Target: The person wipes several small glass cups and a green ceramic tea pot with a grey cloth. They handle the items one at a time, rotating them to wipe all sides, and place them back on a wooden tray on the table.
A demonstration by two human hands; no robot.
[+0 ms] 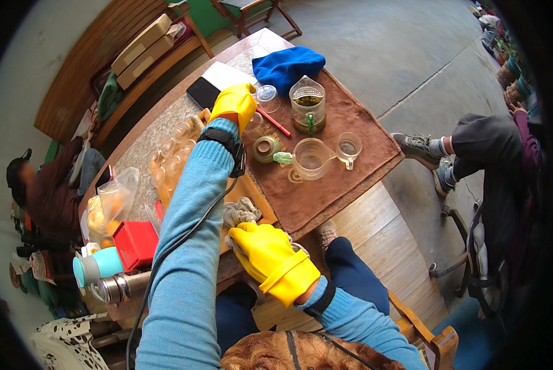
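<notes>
My left hand (235,104), in a yellow glove, is bent closed above the near side of a white sheet (228,75) and a black phone (202,92); its fingertips are hidden. A clear cup (253,122) lies just below it. My right hand (274,259), gloved in yellow, grips a crumpled grey cloth (242,211) at the edge of a wooden tray (260,201). On the brown mat (299,201) stand a glass teapot (308,105) with tea leaves, a glass pitcher (311,159), a glass cup (349,150) and a small green cup (266,148).
Several clear cups (167,162) crowd the tray's far part. A red box (135,244), a turquoise bottle (98,266), a steel flask (119,287) and a bag of oranges (112,206) line the left edge. A blue towel (288,67) lies behind the teapot. People sit at left and right.
</notes>
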